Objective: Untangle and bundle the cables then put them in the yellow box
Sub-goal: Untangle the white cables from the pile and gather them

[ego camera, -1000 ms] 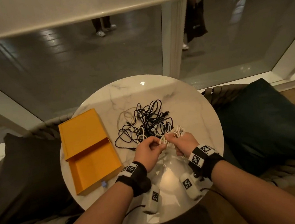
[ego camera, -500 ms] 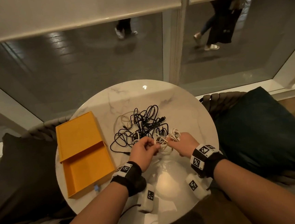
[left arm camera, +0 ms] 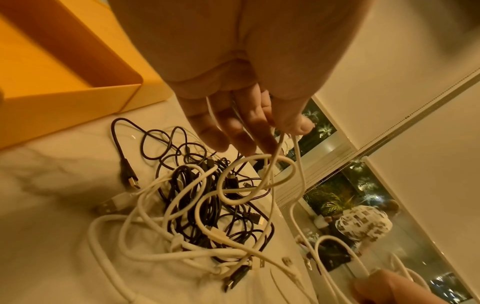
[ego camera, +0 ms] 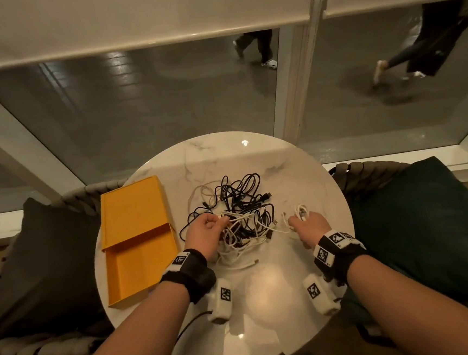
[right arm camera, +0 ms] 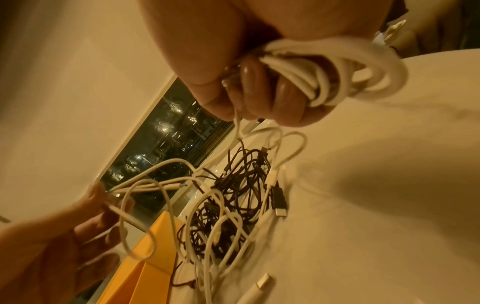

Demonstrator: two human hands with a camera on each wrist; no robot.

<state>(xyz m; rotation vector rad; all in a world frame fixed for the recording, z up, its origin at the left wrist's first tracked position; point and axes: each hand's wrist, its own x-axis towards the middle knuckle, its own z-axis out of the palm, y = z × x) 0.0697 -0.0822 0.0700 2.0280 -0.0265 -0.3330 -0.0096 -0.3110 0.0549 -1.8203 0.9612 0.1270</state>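
A tangle of black and white cables [ego camera: 240, 213] [left arm camera: 207, 209] [right arm camera: 233, 195] lies in the middle of the round marble table [ego camera: 253, 153]. My left hand [ego camera: 203, 233] [left arm camera: 249, 127] pinches loose white cable strands above the left side of the tangle. My right hand [ego camera: 309, 226] [right arm camera: 259, 90] grips a coiled white cable bundle [ego camera: 301, 211] [right arm camera: 337, 72] at the tangle's right, with a strand running from it back into the pile. The yellow box [ego camera: 139, 270] [left arm camera: 52, 82] stands empty on the table's left, its lid [ego camera: 132, 209] lying against its far end.
Dark cushions on woven chairs flank the table: one on the left [ego camera: 42, 265], one on the right [ego camera: 430, 231]. A window with lowered blinds [ego camera: 128, 16] stands behind the table. A few white connectors [ego camera: 246, 264] lie loose near me.
My hands have moved apart: the right one has drawn the white coil to the right, the left has shifted left holding white strands. White cable now stretches between them.
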